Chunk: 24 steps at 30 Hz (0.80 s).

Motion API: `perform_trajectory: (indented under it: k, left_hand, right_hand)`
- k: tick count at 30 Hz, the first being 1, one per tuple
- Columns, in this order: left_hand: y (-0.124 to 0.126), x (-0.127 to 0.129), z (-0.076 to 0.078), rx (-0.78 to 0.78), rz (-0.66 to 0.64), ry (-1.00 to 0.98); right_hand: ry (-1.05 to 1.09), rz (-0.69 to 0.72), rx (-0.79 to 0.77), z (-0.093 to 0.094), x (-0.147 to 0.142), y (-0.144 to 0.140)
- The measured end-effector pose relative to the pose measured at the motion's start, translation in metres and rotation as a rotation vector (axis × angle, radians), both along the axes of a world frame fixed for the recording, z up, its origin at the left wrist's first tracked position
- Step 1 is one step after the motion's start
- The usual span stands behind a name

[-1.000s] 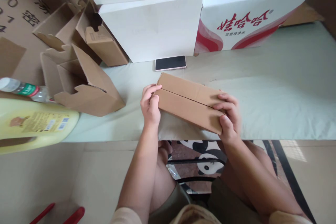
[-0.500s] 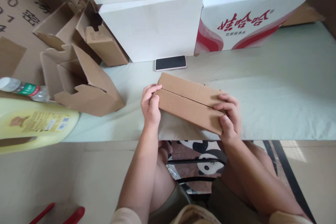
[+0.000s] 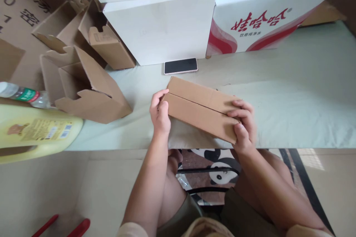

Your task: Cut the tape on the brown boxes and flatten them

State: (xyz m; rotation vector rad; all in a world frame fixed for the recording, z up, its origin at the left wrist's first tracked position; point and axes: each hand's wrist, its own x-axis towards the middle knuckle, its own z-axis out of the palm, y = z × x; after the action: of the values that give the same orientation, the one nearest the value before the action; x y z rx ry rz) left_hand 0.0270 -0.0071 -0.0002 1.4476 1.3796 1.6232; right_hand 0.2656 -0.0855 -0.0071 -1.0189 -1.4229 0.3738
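Cardboard box (image 3: 201, 108), flaps shut, contents hidden, lies mid-frame on the desk (image 3: 292, 100); my left hand (image 3: 160, 113) and right hand (image 3: 243, 124) grip its two ends, fingers curled closed around it.

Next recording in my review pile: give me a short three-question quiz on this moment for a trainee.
1. True or false: both hands grip the same brown cardboard box.
2. What lies on the table just beyond that box? A) a phone B) scissors C) a roll of tape
3. Which hand is at the box's end nearer the yellow jug?

Key
1. True: the left hand holds one end, the right hand the other.
2. A: a dark-screened phone lies flat in front of the white boxes.
3. The left hand.
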Motion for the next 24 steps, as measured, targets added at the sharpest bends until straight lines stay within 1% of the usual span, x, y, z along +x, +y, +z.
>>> perform_trajectory:
  k: [5, 7, 10, 14, 17, 22, 24]
  left_hand:
    - [0.000, 0.001, -0.001, 0.032, -0.015, -0.063]
    - [0.000, 0.001, -0.001, 0.039, -0.021, -0.066]
    - [0.000, 0.000, -0.002, 0.041, -0.013, -0.070]
    - [0.001, -0.003, -0.004, 0.085, -0.026, -0.021]
    - [0.002, -0.005, -0.003, 0.088, -0.024, 0.043]
    - [0.004, -0.008, 0.002, 0.090, 0.007, 0.071]
    - [0.006, -0.010, 0.002, 0.089, 0.019, 0.064]
  right_hand:
    - [0.009, -0.021, 0.036, -0.003, -0.002, 0.000]
    - [0.006, -0.045, 0.021, -0.002, -0.003, 0.000]
    - [-0.019, -0.041, -0.011, 0.000, -0.003, 0.000]
    - [-0.010, -0.014, 0.013, 0.003, -0.002, -0.001]
    - [0.000, -0.003, -0.002, 0.003, -0.002, -0.001]
    - [0.052, 0.002, -0.038, -0.005, 0.000, -0.001]
    - [0.101, -0.007, -0.088, -0.011, 0.000, -0.001]
